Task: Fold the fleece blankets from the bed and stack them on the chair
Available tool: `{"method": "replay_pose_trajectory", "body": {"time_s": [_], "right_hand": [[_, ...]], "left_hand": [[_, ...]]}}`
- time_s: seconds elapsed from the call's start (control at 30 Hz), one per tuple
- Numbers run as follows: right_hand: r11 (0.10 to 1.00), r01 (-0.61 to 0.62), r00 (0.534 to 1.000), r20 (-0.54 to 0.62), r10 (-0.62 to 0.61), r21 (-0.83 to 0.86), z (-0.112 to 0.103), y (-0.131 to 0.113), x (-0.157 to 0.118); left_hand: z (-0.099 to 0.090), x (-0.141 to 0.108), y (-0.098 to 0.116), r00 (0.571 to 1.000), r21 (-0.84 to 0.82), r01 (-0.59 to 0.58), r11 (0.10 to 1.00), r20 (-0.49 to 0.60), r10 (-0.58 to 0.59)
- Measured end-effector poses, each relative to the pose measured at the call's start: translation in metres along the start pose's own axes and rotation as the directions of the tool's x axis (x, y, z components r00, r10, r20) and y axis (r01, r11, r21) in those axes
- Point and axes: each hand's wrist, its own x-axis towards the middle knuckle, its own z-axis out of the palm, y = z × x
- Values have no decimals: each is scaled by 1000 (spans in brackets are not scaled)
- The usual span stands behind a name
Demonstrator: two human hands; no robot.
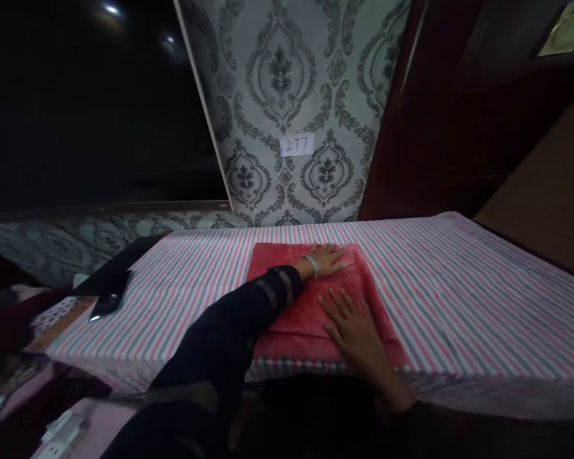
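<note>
A red plush cloth point(287, 306) lies flat in a rough rectangle on the striped table cover, its near edge at the table's front edge. My left hand point(326, 260), with a bracelet at the wrist, rests palm down on the cloth's far right part, fingers spread. Nearer to me, my right hand point(351, 322) lies on the cloth's right half with its fingers apart. Neither hand grips anything. The dark left sleeve hides part of the cloth's left side.
The striped cover point(201, 268) spreads over the table. A dark phone point(112, 295) lies at its left edge. Behind stand a large black screen point(95, 108) and a patterned wall with a paper point(296, 145) reading 277. A white power strip point(62, 437) is at lower left.
</note>
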Motion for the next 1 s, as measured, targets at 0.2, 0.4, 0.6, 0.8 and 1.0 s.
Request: {"method": "replay_pose_trajectory", "body": {"time_s": [0.2,0.4,0.6,0.8,1.0], "right_hand": [[995,-19,997,82,11,101,-19,-19,25],[917,192,930,233,-283,349,-21,-82,94],[909,299,893,250,-374,291,9,-99,82],[911,296,896,247,-369,286,8,-97,77],[912,297,890,264,-372,282,6,-98,78]], "left_hand": [[-11,-95,-60,996,-66,24,998,89,-18],[-9,-131,-89,998,-193,64,979,12,-62],[20,-123,-104,999,21,30,999,-46,-30],[29,-107,-133,990,-3,60,998,-127,-60],[32,-106,-161,971,-132,187,973,-122,-204]]}}
